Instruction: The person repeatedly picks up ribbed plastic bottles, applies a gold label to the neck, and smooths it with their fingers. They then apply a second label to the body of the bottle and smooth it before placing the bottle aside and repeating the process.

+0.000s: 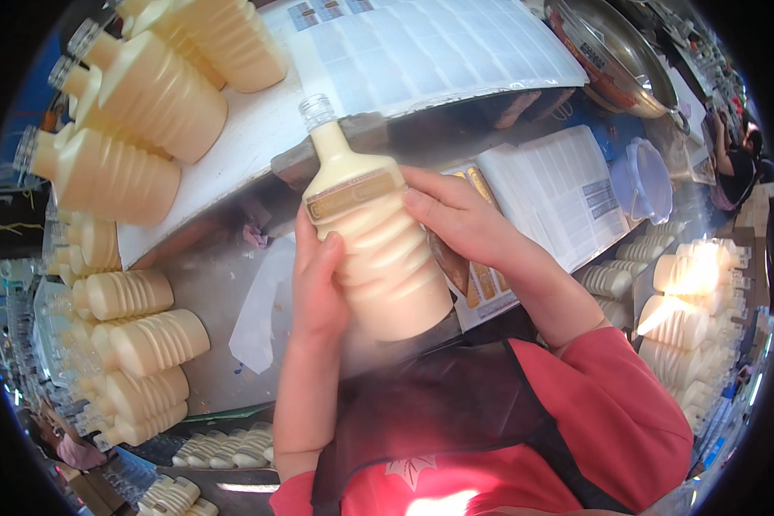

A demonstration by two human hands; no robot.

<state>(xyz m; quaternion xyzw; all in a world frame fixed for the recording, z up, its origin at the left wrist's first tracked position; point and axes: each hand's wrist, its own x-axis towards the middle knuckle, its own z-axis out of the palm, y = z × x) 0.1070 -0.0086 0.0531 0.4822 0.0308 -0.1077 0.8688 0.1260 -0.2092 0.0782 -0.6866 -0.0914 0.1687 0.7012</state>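
Observation:
A cream-coloured ribbed bottle [387, 271] with a clear threaded neck lies tilted between my two hands, its neck pointing up and away from me. Around its shoulder runs a gold and red label band [356, 193] that bears writing. My left hand [319, 277] grips the bottle's left side, thumb on the front just below the label. On the right, my right hand [455, 209] rests its fingers and thumb at the label's right end. Beneath my right forearm lies a sheet of gold labels [484, 287], partly hidden by the bottle and the arm.
Several cream bottles [161, 97] stand on a white board [232, 138] at the upper left. More bottles line the left [155, 342] and right [674, 322]. Label sheets [438, 51] cover the far surface. A metal basin [625, 51] and a pale bucket [642, 180] sit at right.

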